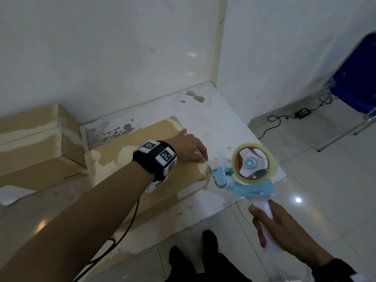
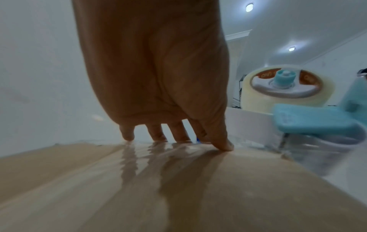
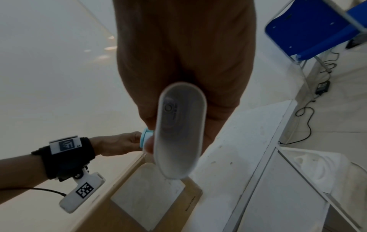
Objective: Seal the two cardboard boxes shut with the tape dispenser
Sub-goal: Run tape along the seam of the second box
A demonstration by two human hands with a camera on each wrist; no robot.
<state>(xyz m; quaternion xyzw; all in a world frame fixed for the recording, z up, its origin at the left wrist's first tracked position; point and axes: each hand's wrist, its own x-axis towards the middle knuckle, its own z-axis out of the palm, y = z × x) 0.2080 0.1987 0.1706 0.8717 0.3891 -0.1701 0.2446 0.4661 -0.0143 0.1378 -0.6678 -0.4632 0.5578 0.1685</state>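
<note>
I judge the dispenser (image 1: 249, 176) light but nose-heavy with its full clear roll, best taken by the white handle — exactly where my right hand (image 1: 284, 226) has it, fingers wrapped round, the head hanging just off the near box's (image 1: 122, 159) right end, beside my left fingertips. The box looks stiff cardboard, though its glossy taped top should be slick under skin, so I'd press down rather than drag. My left hand (image 1: 189, 147) lies flat on that top near the right edge, fingers straight and spread, gripping nothing. The second box (image 1: 34, 143) sits to the left against the wall, touching or nearly touching the first.
</note>
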